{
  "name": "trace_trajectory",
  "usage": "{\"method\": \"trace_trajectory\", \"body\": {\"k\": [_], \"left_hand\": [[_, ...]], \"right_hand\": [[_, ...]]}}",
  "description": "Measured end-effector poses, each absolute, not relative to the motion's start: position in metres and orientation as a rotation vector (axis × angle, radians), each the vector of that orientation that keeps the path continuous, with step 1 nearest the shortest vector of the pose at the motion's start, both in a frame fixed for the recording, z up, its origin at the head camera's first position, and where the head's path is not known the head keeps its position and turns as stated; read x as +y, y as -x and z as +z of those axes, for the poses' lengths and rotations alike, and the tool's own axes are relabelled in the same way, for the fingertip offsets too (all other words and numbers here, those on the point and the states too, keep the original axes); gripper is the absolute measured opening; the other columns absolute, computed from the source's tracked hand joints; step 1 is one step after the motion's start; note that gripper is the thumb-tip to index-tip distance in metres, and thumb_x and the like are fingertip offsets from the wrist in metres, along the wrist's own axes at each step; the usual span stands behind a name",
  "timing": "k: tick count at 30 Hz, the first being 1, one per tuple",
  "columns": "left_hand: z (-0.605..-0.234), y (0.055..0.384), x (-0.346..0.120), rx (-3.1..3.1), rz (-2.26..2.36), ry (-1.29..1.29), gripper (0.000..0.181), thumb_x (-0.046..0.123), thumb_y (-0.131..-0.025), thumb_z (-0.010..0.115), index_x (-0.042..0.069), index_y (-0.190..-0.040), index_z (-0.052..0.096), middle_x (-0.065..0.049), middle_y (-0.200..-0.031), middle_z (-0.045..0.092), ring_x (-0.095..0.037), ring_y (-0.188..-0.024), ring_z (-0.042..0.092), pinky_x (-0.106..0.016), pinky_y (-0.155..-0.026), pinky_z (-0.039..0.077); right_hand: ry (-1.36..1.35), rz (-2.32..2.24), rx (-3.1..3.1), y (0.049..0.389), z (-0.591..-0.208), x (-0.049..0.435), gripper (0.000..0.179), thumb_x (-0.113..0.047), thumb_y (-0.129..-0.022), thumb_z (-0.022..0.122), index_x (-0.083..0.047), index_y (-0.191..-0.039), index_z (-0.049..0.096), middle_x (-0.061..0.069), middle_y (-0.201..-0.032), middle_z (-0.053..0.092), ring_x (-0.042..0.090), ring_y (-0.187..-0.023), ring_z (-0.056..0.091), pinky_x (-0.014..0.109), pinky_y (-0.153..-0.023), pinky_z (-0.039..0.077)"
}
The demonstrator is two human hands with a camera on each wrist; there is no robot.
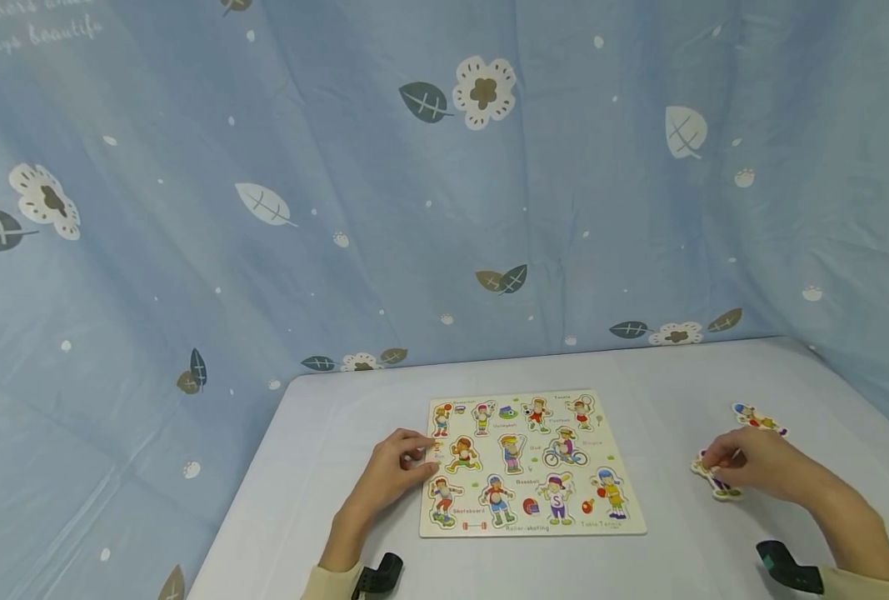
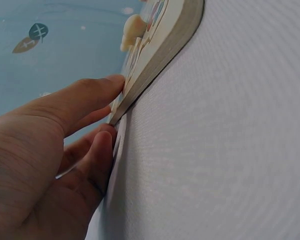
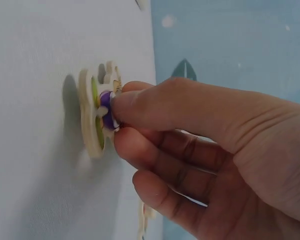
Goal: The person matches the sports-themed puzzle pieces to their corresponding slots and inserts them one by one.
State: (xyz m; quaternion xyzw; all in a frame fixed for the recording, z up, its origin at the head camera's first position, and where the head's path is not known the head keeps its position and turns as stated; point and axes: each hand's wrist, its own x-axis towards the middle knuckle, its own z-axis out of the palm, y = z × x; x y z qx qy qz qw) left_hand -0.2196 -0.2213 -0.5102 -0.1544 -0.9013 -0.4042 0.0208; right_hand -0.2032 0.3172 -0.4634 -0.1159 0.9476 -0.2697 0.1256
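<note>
A wooden puzzle board [image 1: 522, 493] with sports figures and printed words lies flat on the table. My left hand [image 1: 395, 468] is at its left edge. In the left wrist view the thumb touches the top of the board's edge, and the other fingers rest low beside the edge and the cloth. Off to the right, my right hand [image 1: 759, 467] pinches a figure-shaped puzzle piece [image 3: 91, 120] between thumb and fingers. That piece has purple and green parts and a shadow on the cloth beside it; my fingers hide some of it.
Just beyond the right hand lies another figure-shaped puzzle piece [image 1: 761, 419]. White cloth covers the table [image 1: 324, 442]. A blue curtain [image 1: 384, 208] with flowers and leaves hangs behind it and along the sides.
</note>
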Motion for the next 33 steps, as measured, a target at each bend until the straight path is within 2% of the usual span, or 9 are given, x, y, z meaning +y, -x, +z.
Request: {"method": "trace_trajectory", "body": {"k": [10,20,33], "left_hand": [[-0.51,0.219,-0.221,-2.794,-1.244,0.479,0.035,0.023,-0.083,0.079,0.011,-0.115,0.072,-0.002,-0.111,0.062,-0.012,-0.086,0.058,-0.019,-0.072,0.052],[-0.511,0.219,-0.22,-2.8,-1.241,0.474,0.035,0.023,-0.083,0.079,0.011,-0.116,0.072,-0.002,-0.112,0.062,-0.013,-0.087,0.058,-0.019,-0.072,0.052],[-0.508,0.219,-0.221,-2.787,-1.233,0.498,0.035,0.022,-0.083,0.079,0.01,-0.115,0.072,-0.004,-0.113,0.063,-0.014,-0.087,0.059,-0.02,-0.072,0.052]], "right_hand": [[0.388,-0.767,2.809,0.202,-0.456,0.285,0.012,-0.004,-0.08,0.075,-0.01,-0.09,0.072,-0.003,-0.084,0.066,0.003,-0.07,0.05,0.02,-0.06,0.049],[0.569,-0.797,2.831,0.198,-0.454,0.25,0.013,-0.009,-0.079,0.077,-0.016,-0.089,0.07,-0.008,-0.084,0.063,-0.002,-0.071,0.05,0.018,-0.06,0.049],[0.771,-0.831,2.828,0.196,-0.46,0.208,0.014,-0.007,-0.079,0.076,-0.019,-0.086,0.072,-0.012,-0.082,0.06,-0.004,-0.072,0.049,0.017,-0.061,0.05]]}}
